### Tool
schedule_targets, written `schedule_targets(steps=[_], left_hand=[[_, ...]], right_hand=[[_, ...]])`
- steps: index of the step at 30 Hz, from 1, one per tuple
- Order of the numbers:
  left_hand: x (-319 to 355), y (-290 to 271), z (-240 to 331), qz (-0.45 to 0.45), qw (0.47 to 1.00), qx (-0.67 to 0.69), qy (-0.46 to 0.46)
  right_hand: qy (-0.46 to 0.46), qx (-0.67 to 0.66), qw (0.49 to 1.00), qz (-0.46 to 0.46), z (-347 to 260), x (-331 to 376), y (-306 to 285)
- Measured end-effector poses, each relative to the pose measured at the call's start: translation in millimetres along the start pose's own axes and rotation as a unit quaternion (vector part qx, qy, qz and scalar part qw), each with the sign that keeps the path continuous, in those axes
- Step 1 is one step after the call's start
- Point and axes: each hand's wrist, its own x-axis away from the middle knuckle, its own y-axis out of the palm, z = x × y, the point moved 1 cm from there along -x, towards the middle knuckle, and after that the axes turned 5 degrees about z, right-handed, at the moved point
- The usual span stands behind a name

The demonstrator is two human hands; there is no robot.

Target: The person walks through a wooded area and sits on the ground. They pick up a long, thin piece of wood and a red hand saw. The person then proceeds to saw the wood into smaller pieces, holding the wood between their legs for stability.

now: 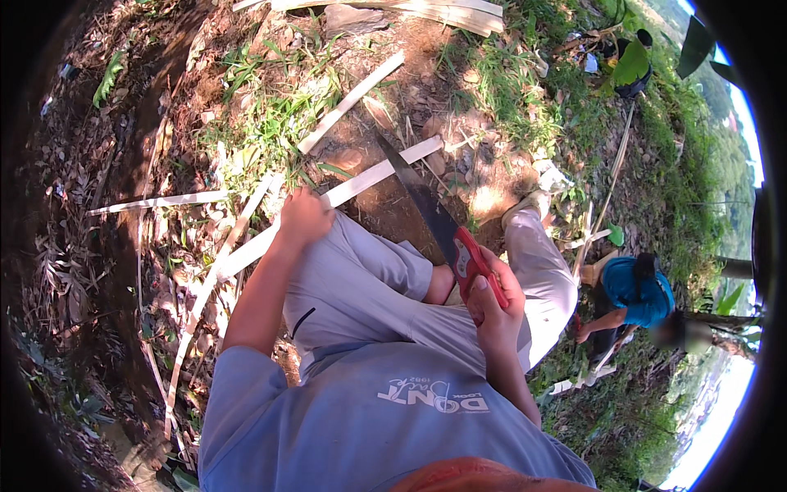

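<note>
head view: saw (438,218) (red-handled) juts forward-left from right hand (497,316).

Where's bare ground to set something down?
Mostly bare soil lies between the far boards and the short strip; another patch, between the long strip, saw blade and left trouser leg. Crowded: left of the left hand, where strips lie across leaf litter.

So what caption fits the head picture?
Right hand grips a red-handled saw; left hand rests on a pale wooden strip.

White printed lettering (434,397), block and script, with small numerals, inverted in view; on chest of grey-blue short-sleeved fabric T-shirt (344,430).
</note>
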Motion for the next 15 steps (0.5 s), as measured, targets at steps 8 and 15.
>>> schedule_targets(steps=[8, 15], left_hand=[[-53, -9, 32, -0.1, 0.989, 0.084, -0.074], [-60, 6, 31, -0.128, 0.986, 0.05, -0.094]], right_hand=[[-0.045, 0.125, 0.99, -0.038, 18, -63, 2], [-0.023, 0.055, 0.995, -0.08, 25, -125, 70]])
